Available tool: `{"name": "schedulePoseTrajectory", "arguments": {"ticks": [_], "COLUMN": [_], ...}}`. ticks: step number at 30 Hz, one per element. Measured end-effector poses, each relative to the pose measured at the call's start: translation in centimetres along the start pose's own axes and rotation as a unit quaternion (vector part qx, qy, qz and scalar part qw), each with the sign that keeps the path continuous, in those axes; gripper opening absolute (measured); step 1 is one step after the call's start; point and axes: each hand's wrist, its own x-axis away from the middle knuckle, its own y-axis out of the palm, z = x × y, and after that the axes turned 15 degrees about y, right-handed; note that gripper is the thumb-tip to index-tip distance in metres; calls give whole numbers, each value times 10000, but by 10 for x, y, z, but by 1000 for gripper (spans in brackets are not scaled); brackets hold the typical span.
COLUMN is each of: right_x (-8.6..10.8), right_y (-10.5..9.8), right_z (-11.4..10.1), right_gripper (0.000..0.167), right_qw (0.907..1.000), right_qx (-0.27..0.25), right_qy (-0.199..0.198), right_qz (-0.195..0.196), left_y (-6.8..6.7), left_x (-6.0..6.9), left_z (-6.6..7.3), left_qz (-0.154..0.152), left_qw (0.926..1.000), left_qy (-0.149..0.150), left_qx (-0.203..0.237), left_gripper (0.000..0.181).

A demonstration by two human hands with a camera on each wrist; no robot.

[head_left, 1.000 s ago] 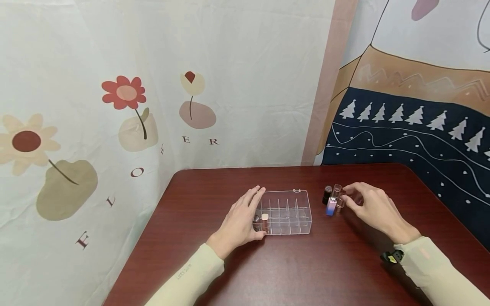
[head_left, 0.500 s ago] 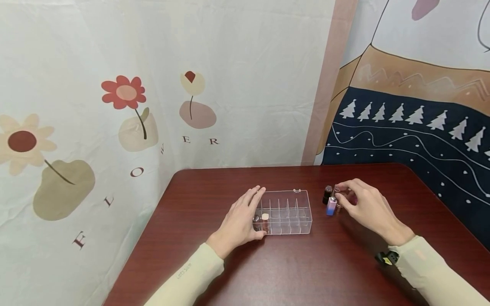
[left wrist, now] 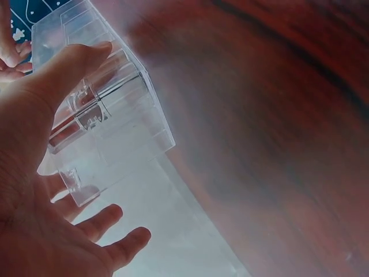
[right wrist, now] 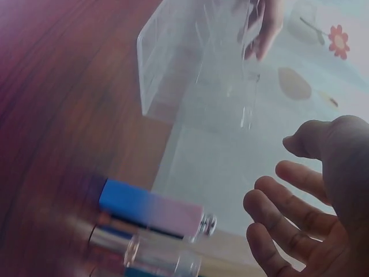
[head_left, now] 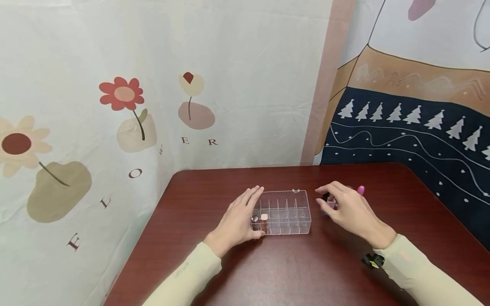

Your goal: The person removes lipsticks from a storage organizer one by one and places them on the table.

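My left hand [head_left: 233, 221] holds the left end of a clear lipstick organizer [head_left: 289, 223], thumb along its front side and fingers at the back. Two lipsticks stand in its leftmost front slots: a silver-topped one [head_left: 255, 219] and a white-topped one [head_left: 264, 217]. My right hand [head_left: 350, 210] hovers right of the organizer with nothing in it, thumb and fingers apart. Beside it in the right wrist view are a pink-and-blue lipstick [right wrist: 147, 208] and a clear-capped lipstick tube [right wrist: 164, 254]. A black lipstick [head_left: 325, 196] and a magenta-topped one [head_left: 361, 190] are mostly hidden behind that hand.
The reddish-brown table [head_left: 268, 276] carries everything. A pale cloth with printed flowers [head_left: 249, 85] hangs behind it, and a dark cloth with white trees [head_left: 413, 136] hangs at the right.
My right hand has moved left across the loose lipsticks, covering most of them and uncovering the magenta top. My left hand stays on the organizer.
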Motion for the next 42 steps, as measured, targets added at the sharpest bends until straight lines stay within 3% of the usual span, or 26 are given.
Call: {"name": "schedulePoseTrajectory", "arguments": {"ticks": [14,29,42], "right_x": [-2,-8,-11], "right_y": [24,47,71], "right_z": [-31,-63,-82], "right_gripper": [36,37,36], "right_qw": [9973,9912,9869], "right_qx": [90,93,-56], "right_qy": [-511,-1141,-1334], "right_qz": [-522,-662,-905], "left_y": [-10,-15,-14], "left_x": [3,5,6], "left_z": [-12,-18,-16], "left_qz": [-154,-386,-292], "left_qw": [9989,9981,9986], "left_qy": [346,403,394], "left_qx": [293,253,181], "left_gripper": [134,132,132]}}
